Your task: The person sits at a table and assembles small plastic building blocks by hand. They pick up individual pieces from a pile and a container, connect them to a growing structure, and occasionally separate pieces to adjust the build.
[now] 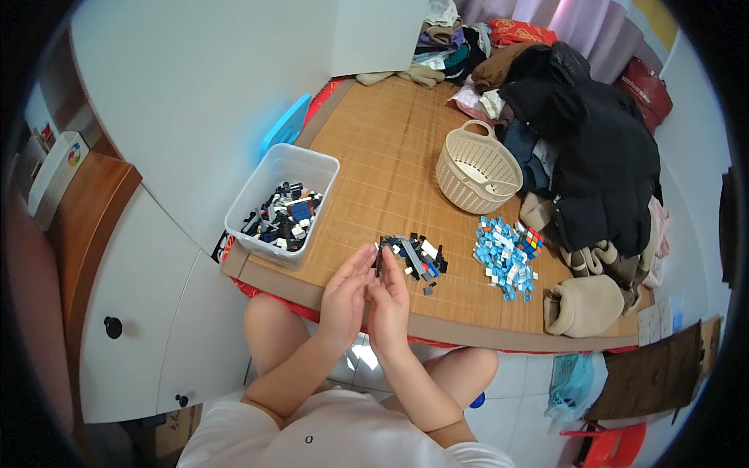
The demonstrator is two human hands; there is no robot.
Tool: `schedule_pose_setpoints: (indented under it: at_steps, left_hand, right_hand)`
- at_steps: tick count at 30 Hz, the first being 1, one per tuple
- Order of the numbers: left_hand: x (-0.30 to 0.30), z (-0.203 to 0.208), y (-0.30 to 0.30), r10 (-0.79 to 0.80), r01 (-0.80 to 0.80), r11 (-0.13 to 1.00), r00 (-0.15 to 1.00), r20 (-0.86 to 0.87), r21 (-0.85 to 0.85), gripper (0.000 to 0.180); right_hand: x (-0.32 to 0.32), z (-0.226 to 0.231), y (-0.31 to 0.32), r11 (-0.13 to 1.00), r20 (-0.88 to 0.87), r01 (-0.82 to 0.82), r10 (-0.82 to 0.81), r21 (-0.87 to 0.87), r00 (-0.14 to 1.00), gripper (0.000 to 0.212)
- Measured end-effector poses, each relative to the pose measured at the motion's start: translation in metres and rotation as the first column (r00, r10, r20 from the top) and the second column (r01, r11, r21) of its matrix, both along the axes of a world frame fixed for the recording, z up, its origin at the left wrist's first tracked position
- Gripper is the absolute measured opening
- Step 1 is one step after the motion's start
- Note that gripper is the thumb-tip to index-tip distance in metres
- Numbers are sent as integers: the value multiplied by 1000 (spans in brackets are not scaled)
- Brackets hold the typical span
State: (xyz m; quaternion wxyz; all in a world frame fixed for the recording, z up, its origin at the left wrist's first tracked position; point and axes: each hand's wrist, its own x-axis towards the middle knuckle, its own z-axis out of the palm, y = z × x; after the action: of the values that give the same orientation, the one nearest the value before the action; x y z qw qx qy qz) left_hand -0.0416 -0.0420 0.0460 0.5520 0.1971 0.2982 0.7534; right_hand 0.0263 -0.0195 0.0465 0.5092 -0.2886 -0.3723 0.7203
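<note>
My left hand [347, 295] and my right hand [388, 304] are brought together, palms facing, over the near edge of the mat. Between their fingertips shows a narrow strip of dark building bricks [379, 262], mostly hidden by the fingers. Just right of my fingers lies a small loose pile of building bricks [413, 253] in black, grey, white and blue. To the left stands a clear plastic bin [328, 183] with many mixed bricks [285, 218] inside. Farther right is a heap of light blue and white pieces [503, 257], with a colourful puzzle cube [532, 243] at its edge.
A beige woven-look plastic basket [477, 171] stands on the bamboo mat [382, 140]. Piled clothes [601, 156] cover the right side, with a rolled beige cloth [589, 304] near the front. Behind the bin leans a blue lid [285, 125]. White cabinets [140, 312] border the left.
</note>
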Motion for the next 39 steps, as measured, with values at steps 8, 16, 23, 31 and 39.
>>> schedule_pose_setpoints:
  at_steps: [8, 16, 23, 31, 39]
  left_hand:
    - [-37, 25, -7, 147, -148, 985, 989, 18, 88, 50]
    - [-85, 37, -18, 317, -316, 937, 948, 17, 146, 54]
    - [-113, 28, -24, 411, -412, 899, 911, 39, 152, 53]
    - [-115, 30, -29, 493, -488, 864, 870, -6, 124, 51]
    - [-89, 28, -24, 371, -364, 921, 928, -25, 140, 47]
  right_hand:
    - [-40, 28, 1, 988, 11, -128, 127, 84, 992, 53]
    - [-95, 44, -1, 943, -6, -300, 304, 147, 953, 51]
    - [-117, 53, -3, 903, 87, -410, 401, 125, 912, 55]
    - [-111, 41, 3, 916, 175, -364, 336, 170, 926, 52]
    - [-83, 26, 15, 947, 147, -298, 280, 116, 949, 51]
